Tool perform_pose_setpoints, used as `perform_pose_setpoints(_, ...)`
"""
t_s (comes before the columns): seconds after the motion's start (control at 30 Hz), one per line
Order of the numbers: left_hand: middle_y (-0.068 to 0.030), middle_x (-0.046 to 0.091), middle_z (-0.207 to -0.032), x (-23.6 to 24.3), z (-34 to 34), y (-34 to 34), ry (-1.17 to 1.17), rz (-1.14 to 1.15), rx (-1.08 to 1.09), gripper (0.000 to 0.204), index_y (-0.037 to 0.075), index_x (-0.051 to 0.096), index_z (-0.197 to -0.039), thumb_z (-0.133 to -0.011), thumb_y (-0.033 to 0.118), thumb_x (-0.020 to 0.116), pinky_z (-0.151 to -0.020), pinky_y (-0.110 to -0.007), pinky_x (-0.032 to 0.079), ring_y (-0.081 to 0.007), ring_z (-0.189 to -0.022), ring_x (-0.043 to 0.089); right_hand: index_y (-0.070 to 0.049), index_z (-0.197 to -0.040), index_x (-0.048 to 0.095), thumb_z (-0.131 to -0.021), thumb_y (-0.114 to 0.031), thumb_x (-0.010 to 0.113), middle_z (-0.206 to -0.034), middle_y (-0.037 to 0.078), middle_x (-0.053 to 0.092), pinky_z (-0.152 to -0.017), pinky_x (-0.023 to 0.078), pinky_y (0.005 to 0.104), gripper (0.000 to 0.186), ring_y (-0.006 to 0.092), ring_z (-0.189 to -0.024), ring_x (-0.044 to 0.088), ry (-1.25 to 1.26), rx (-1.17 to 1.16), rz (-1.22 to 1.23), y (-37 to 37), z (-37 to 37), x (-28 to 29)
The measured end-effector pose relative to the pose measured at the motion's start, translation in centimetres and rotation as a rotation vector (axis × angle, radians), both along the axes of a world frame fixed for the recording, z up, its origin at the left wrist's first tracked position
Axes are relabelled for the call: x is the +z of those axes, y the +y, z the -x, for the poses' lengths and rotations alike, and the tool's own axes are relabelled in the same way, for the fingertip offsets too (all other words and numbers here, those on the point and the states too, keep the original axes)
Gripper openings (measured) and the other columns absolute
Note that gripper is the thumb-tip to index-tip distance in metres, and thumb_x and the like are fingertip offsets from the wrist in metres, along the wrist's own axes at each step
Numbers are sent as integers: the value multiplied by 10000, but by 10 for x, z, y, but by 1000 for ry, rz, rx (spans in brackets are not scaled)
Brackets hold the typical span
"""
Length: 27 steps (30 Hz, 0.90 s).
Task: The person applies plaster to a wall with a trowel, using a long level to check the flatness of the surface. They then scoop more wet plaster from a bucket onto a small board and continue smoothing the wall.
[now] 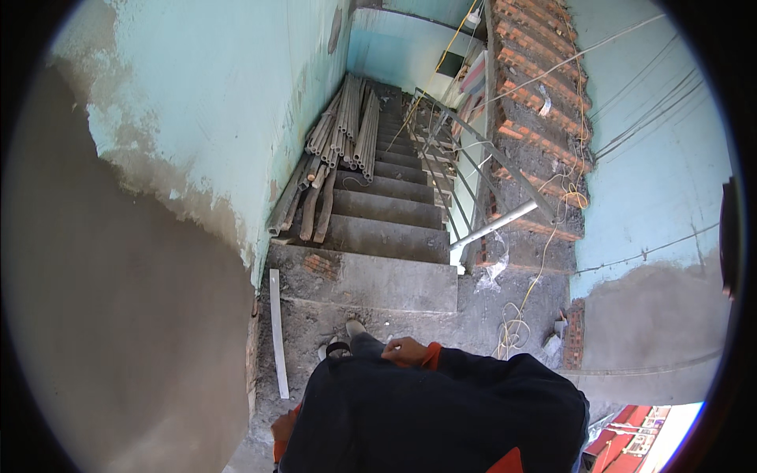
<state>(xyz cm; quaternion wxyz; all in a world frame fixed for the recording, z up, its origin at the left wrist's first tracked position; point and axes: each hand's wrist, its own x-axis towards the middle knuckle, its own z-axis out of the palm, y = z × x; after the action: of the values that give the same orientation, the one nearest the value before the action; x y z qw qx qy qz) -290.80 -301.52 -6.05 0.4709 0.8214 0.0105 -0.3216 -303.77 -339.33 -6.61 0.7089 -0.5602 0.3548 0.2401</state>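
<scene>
My right hand (406,351) is in front of my body, its fingers curled in, and nothing shows in it. It comes out of a dark sleeve with an orange cuff. My left hand (282,430) hangs low at my left side, partly hidden by the dark jacket (426,410); its fingers cannot be made out. Below me, my shoes (355,326) stand on a dusty concrete landing (378,319). A long pale strip (279,335) lies on the floor to the left, nearest to my left hand but apart from it.
Concrete stairs (386,236) drop away ahead, with stacked metal pipes (347,126) and wooden pieces (318,209) along their left side. A metal railing (493,225) slants on the right. Beyond it rise brick-edged steps (544,142). Yellow cable (512,331) and clear plastic (495,268) lie right.
</scene>
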Motion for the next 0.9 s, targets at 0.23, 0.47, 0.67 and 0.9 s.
perform_pose_setpoints(0.23, -31, 651, -696, -13, 30, -6, 29, -38, 161, 139, 41, 686, -846, -811, 171, 722, -561, -269, 460, -112, -612, 594, -41, -902, 676, -883, -462, 598, -860, 110, 671, -721, 492, 335, 428, 194, -802, 629, 64, 300, 397, -43, 42, -39)
perform_pose_setpoints(0.47, -31, 651, -695, 49, 147, 22, 154, -94, 404, 129, 41, 686, -839, -806, 159, 725, -555, -268, 459, -115, -606, 594, -43, -905, 627, -912, -424, 517, -841, 162, 651, -723, 489, 426, 397, 332, -840, 636, -238, 828, 553, -90, 146, -51)
perform_pose_setpoints(0.67, -31, 651, -694, 39, 199, 31, 396, -53, 534, 121, 41, 686, -833, -802, 150, 727, -549, -268, 458, -118, -602, 595, -48, -903, 591, -909, -406, 518, -782, 148, 631, -684, 487, 435, 365, 342, -781, 634, 275, 1033, 460, -131, 280, -116)
perform_pose_setpoints(0.9, -111, 667, -799, -172, 87, 82, 706, -432, -47, 295, 42, 681, -913, -819, 321, 681, -667, -349, 498, -221, -747, 634, -68, -775, 560, -934, -430, 463, -661, 130, 584, -570, 484, 421, 406, 294, -615, 613, 170, 912, 503, -126, 218, -124)
